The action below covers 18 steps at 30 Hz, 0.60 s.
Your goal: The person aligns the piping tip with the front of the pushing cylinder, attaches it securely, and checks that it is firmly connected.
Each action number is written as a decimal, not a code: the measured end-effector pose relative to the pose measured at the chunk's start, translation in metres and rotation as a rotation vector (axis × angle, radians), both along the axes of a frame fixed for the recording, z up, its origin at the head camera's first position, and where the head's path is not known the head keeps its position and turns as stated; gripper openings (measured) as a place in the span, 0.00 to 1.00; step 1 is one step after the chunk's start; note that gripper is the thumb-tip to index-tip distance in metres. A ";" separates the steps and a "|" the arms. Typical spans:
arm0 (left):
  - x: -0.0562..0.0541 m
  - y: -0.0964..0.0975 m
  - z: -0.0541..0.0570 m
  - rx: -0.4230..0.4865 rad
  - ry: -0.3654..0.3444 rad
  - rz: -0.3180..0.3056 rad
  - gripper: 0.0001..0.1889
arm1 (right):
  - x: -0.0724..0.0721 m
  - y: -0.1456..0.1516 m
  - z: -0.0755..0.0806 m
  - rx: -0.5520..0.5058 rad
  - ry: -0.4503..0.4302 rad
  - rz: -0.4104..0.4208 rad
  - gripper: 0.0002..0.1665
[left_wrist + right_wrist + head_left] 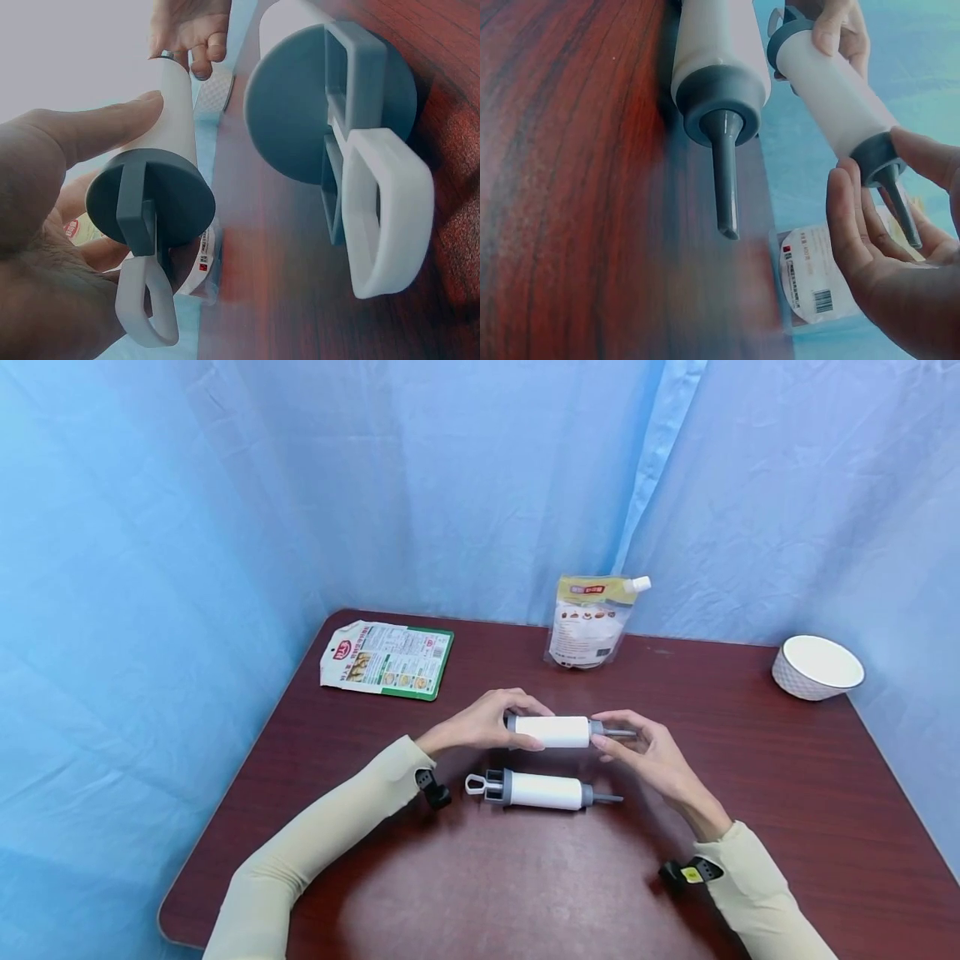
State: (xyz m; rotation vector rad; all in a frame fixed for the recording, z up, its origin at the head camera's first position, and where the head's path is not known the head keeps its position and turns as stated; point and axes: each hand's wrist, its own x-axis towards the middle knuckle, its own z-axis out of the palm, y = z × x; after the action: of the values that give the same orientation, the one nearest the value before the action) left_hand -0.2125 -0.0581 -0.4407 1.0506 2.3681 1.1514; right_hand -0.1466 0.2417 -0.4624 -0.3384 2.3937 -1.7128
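Both hands hold one white cream syringe (pixel 555 732) with grey ends, level above the table. Around its handle end curls my left hand (pixel 498 720), the thumb lying along the white barrel in the left wrist view. My right hand (pixel 648 752) pinches the grey collar (pixel 876 156) at the other end, and the thin grey nozzle (pixel 900 206) sticks out between thumb and fingers. A second, matching syringe (pixel 546 791) lies on the table nearer to me, its white loop handle (pixel 386 214) pointing left and its nozzle (pixel 725 176) right.
On the brown table (pixel 480 877), a green and white packet (pixel 390 660) lies flat at the back left. A spouted pouch (pixel 588 627) with a white cap stands at the back. The white bowl (pixel 816 670) sits at the back right. Blue curtains (pixel 480 485) hang behind.
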 end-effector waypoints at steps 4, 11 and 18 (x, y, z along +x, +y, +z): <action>0.002 0.001 0.002 0.004 -0.006 -0.012 0.24 | 0.000 0.001 -0.002 0.042 -0.008 -0.014 0.22; 0.004 0.005 0.004 0.004 -0.002 -0.017 0.24 | -0.003 0.000 -0.003 0.047 0.003 -0.077 0.23; 0.003 0.006 0.002 -0.003 -0.012 -0.028 0.25 | -0.003 0.000 0.002 -0.005 0.046 -0.048 0.22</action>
State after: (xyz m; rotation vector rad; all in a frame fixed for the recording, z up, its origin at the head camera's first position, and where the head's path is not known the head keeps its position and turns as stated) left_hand -0.2096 -0.0522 -0.4389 1.0698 2.3376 1.1402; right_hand -0.1494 0.2420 -0.4602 -0.3263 2.4492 -1.7508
